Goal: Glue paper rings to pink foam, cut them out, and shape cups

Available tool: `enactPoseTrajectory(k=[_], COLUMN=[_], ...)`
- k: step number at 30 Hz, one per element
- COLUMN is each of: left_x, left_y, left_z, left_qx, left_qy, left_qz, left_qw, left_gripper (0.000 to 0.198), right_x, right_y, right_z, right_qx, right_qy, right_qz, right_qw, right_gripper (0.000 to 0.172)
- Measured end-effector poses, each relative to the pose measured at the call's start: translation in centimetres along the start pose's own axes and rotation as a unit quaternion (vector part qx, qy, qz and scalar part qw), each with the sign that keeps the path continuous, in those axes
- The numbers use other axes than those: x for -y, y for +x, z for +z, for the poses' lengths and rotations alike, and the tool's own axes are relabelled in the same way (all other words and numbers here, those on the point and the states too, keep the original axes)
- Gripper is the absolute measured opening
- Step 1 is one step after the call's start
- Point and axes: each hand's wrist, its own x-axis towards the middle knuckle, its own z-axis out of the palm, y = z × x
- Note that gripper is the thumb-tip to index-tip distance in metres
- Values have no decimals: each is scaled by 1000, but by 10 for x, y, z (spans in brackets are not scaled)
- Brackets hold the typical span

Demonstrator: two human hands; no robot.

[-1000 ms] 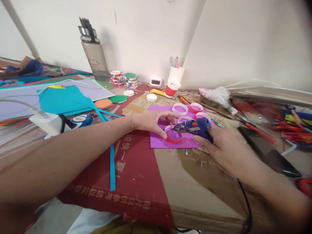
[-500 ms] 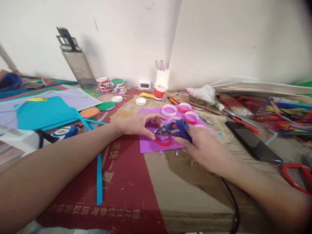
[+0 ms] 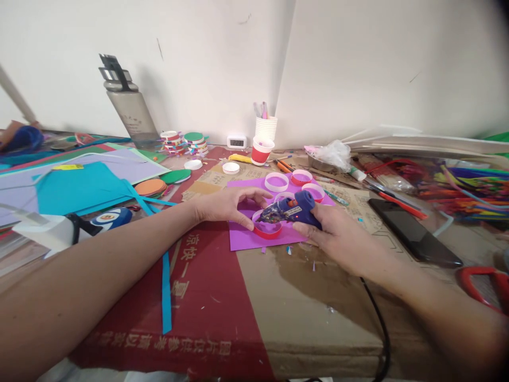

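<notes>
My right hand (image 3: 338, 236) grips a blue hot glue gun (image 3: 304, 207), its nozzle pointing left into a red and white paper ring (image 3: 267, 232). That ring stands on a purple sheet (image 3: 243, 241). My left hand (image 3: 226, 206) curves around the ring's left and far side, the thumb against its wall and the fingertips partly behind the gun. Behind the gun, several more rings stand on the sheet, among them a pale ring (image 3: 277, 182) and a red ring (image 3: 301, 177). Some rings are partly hidden by the gun and my right hand.
Cardboard (image 3: 310, 313) covers the tabletop. Left lie blue paper (image 3: 79, 188), a blue strip (image 3: 166, 297) and a bottle (image 3: 131, 114). Paper cups (image 3: 263, 151) and a clock (image 3: 237, 141) stand at the back. Rightward are a phone (image 3: 413, 233), red-handled scissors (image 3: 483, 273) and the gun's cord (image 3: 376, 313).
The glue gun and my right hand have shifted slightly right, with the nozzle still inside the ring. My left hand stays at the ring. The whole view has moved a little.
</notes>
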Motion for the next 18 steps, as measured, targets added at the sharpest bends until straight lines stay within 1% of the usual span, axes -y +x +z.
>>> enactPoseTrajectory(k=[5,8,12,16,18], left_x=[0,0,0,1,0], left_y=[0,0,1,0,-1], left_z=[1,0,0,-1,-1], left_qx=[-8,-7,-1,-5,-14], left_qy=[-1,2,12,8,-16], left_qz=[0,-9,-14,-5,-5], left_qw=[1000,1000,1000,1000,1000], left_gripper=[68,71,71,73,68], right_x=[4,6,4,-2,-4], right_y=[1,3,4,2,2], right_z=[5,8,8,4,2], right_qx=[16,5,-11,-22,-27], right_qy=[20,12,9,26,42], right_qz=[-2,-3,8,12,25], right_qw=[1000,1000,1000,999,998], right_gripper=[18,19,16,25,30])
